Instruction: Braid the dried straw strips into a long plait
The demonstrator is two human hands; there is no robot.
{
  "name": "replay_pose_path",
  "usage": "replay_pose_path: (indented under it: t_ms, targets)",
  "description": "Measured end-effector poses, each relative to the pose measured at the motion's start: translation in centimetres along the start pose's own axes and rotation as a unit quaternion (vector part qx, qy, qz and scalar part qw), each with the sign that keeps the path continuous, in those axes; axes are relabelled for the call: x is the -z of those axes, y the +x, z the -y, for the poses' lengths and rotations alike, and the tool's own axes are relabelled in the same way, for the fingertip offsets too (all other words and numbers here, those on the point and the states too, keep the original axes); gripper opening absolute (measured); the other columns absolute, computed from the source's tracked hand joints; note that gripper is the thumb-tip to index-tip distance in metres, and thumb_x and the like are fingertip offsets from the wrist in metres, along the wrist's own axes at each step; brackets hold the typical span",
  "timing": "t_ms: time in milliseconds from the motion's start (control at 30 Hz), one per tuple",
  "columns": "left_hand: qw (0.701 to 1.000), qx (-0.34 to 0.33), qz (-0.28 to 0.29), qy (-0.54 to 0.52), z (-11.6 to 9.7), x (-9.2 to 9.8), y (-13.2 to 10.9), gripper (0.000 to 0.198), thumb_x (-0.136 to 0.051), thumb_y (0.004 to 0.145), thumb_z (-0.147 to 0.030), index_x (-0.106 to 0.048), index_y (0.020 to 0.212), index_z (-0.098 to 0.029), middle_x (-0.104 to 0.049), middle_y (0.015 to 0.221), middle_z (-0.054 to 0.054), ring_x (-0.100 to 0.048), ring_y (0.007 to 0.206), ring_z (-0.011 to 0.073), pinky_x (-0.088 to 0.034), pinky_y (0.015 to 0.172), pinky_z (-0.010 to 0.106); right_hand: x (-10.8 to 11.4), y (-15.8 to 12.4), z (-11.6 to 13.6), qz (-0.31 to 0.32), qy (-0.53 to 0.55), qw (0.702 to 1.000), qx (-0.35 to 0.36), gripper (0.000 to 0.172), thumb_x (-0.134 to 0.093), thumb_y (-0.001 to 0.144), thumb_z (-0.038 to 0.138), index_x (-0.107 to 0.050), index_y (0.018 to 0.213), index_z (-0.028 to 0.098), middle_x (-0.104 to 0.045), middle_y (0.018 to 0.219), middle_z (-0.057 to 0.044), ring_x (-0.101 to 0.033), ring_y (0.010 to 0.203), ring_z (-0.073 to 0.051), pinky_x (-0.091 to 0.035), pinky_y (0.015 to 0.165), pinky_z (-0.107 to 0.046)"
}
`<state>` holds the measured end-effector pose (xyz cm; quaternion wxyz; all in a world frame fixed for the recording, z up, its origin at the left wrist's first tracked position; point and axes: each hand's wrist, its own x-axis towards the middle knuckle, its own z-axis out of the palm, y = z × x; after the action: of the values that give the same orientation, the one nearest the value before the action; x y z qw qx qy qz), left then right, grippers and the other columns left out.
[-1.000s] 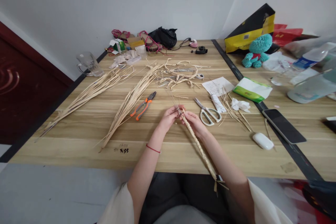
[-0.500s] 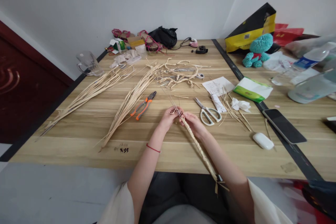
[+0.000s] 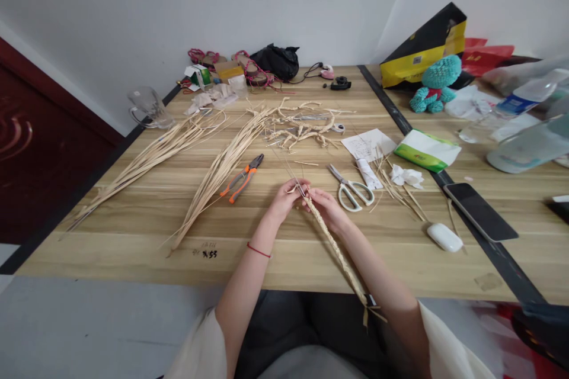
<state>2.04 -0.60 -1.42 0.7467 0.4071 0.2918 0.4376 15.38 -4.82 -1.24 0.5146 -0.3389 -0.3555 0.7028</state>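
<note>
A long, pale braided straw cord (image 3: 333,244) runs from between my hands down past the table's front edge, its lower end tied off with loose strand tips. My left hand (image 3: 285,200) is closed around the cord's upper end, where thin wires and strands (image 3: 297,180) stick out. Close against it, my right hand (image 3: 326,207) pinches the braid just below that end. The fingertips of both hands meet and partly hide what lies between them. White-handled scissors (image 3: 351,188) lie right of my hands, and orange-handled pliers (image 3: 243,179) lie to the left.
Two bundles of straw strands (image 3: 222,169) stretch across the left side, near a glass mug (image 3: 150,108). Braided pieces (image 3: 306,130) lie beyond my hands. On the right are a phone (image 3: 480,211), a white case (image 3: 445,237), a tissue pack (image 3: 428,150) and a turquoise crocheted toy (image 3: 438,80).
Both hands hold nearly the same pose at the braid's upper end. The whole view has shifted very slightly.
</note>
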Motion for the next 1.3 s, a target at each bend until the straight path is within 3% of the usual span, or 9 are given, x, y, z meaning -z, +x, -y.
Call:
replay_pose_path:
  t_ms: [333,600,867,1300]
  targets:
    - [1.000,0.001,-0.003,0.004,-0.19,-0.15,0.04,0.040,-0.078,0.062,-0.041,-0.057,0.084,-0.013,-0.058,0.073,-0.002,-0.051,0.050,0.0057,-0.043,0.045,0.019,-0.21,-0.02,0.27,-0.011,0.013,1.000,-0.010,0.023,-0.073,0.070,0.039,-0.064,0.076,0.019,-0.064,0.067,-0.001,-0.053,0.059,-0.012,-0.040,0.057,-0.024]
    - [1.000,0.005,0.005,0.007,0.20,0.16,0.30,0.041,-0.075,0.065,-0.043,-0.057,0.086,-0.013,-0.056,0.066,-0.003,-0.050,0.049,0.0063,-0.044,0.046,0.020,-0.36,-0.02,0.40,0.000,0.028,1.000,-0.005,0.019,-0.073,0.072,0.036,-0.066,0.076,0.018,-0.065,0.069,-0.001,-0.052,0.060,-0.011,-0.039,0.060,-0.024]
    - [1.000,0.002,-0.004,0.005,0.01,0.09,0.26,0.036,-0.076,0.065,-0.036,-0.059,0.087,-0.013,-0.061,0.077,0.000,-0.054,0.056,0.0070,-0.045,0.050,0.019,-0.06,0.18,0.24,-0.022,0.021,1.000,-0.006,0.020,-0.072,0.071,0.037,-0.065,0.072,0.018,-0.065,0.070,-0.002,-0.053,0.062,-0.012,-0.039,0.062,-0.026]
    - [0.999,0.000,-0.016,0.045,0.38,0.26,0.41,0.040,-0.077,0.063,-0.038,-0.057,0.088,-0.014,-0.057,0.066,-0.004,-0.050,0.052,0.0062,-0.042,0.052,0.020,0.03,0.23,0.04,-0.030,0.018,0.999,-0.007,0.020,-0.072,0.071,0.037,-0.065,0.072,0.018,-0.065,0.069,-0.002,-0.053,0.063,-0.013,-0.040,0.061,-0.026]
